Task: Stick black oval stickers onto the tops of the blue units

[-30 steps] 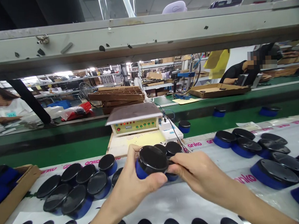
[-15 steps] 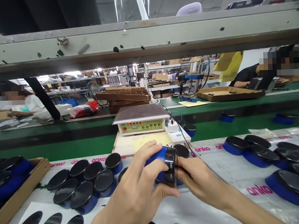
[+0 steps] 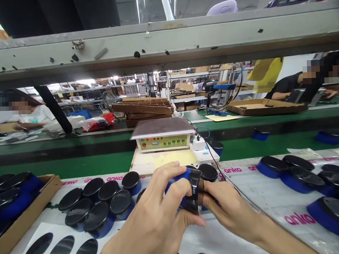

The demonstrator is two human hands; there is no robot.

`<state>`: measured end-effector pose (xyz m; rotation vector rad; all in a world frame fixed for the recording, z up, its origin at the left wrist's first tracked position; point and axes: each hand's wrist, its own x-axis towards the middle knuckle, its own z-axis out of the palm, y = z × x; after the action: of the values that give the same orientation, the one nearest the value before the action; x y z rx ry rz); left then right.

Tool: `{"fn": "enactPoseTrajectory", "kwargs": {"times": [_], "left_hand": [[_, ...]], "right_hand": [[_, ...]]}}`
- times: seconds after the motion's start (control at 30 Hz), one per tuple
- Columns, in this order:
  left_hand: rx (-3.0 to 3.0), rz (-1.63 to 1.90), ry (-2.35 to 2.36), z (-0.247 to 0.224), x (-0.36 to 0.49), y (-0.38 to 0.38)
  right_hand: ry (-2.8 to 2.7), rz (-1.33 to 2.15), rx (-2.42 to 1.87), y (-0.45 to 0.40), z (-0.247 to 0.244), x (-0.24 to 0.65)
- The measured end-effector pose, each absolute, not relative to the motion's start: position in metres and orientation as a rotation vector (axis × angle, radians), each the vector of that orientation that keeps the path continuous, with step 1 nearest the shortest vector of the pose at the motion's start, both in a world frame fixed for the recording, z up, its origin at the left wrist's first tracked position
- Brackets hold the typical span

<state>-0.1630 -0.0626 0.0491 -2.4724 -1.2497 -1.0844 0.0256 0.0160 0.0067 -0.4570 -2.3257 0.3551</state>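
Note:
My left hand (image 3: 161, 208) is wrapped around a round blue device (image 3: 193, 193) with a black rim marked ON and OFF. The device is tilted on its side above the work surface. At its right edge, the fingers of my right hand (image 3: 224, 203) are pressed together against the face; whether they pinch a small part there is hidden. Several finished-looking black-topped blue devices (image 3: 97, 218) stand to the left of my hands. A white sheet with black oval discs (image 3: 61, 249) lies at the lower left.
A cardboard box (image 3: 25, 221) of blue devices stands at left. More devices (image 3: 301, 178) are at right. Beyond are a control box (image 3: 163, 142), power strip (image 3: 205, 153), cable and green conveyor (image 3: 104, 162). An overhead beam (image 3: 183, 41) crosses above. Two people sit across.
The view has shifted slightly, so the surroundings sit a little farther right. Both hands keep their hold around the device, with hardly any movement.

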Motion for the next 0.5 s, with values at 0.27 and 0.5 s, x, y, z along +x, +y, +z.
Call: {"fn": "enactPoseTrajectory", "kwargs": {"times": [0.27, 0.5], "left_hand": [[-2.711, -1.098, -1.439, 0.054, -0.169, -0.058], [-2.248, -1.291, -1.719, 0.070, -0.180, -0.055]], "right_hand": [[-2.495, 0.349, -0.406, 0.009, 0.025, 0.034], [-2.338, -0.122, -0.532, 0.028, 0.051, 0.074]]}}
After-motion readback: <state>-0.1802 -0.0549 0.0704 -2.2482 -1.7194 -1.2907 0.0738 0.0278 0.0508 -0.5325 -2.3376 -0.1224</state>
